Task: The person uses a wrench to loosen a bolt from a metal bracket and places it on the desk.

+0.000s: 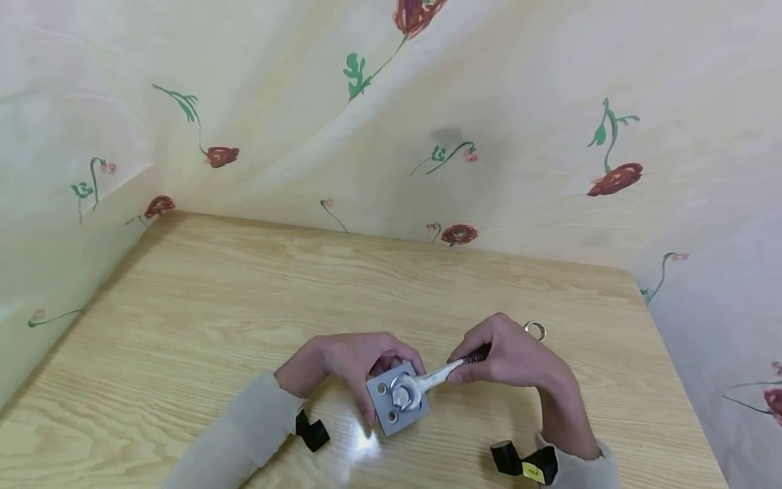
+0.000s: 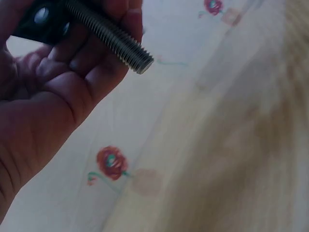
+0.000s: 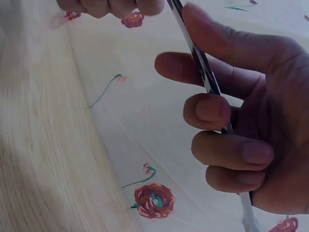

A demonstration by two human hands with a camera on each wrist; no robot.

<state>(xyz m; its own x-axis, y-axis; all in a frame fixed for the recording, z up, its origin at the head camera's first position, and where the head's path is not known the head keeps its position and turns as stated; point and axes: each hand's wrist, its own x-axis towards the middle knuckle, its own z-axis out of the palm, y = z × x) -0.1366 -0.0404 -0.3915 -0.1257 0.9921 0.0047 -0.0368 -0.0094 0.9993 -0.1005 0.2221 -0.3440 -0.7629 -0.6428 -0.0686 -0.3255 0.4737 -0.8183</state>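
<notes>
My left hand (image 1: 354, 358) grips a grey square metal plate (image 1: 386, 412) by its edges, holes showing in its face. A bolt's hex head (image 1: 401, 396) stands on the plate. Its threaded shank (image 2: 113, 38) sticks out behind, past the left fingers in the left wrist view. My right hand (image 1: 510, 356) holds a combination wrench (image 1: 436, 377) by its handle, thumb on one side and fingers curled about the other. One end of the wrench sits around the bolt head. The ring end (image 1: 536, 331) shows beyond the right hand.
A wood-grain table (image 1: 244, 292) lies under both hands. Pale cloth with red flowers (image 1: 275, 156) hangs behind it and along the sides. Black pieces are strapped at the left wrist (image 1: 316, 435) and right wrist (image 1: 506, 458).
</notes>
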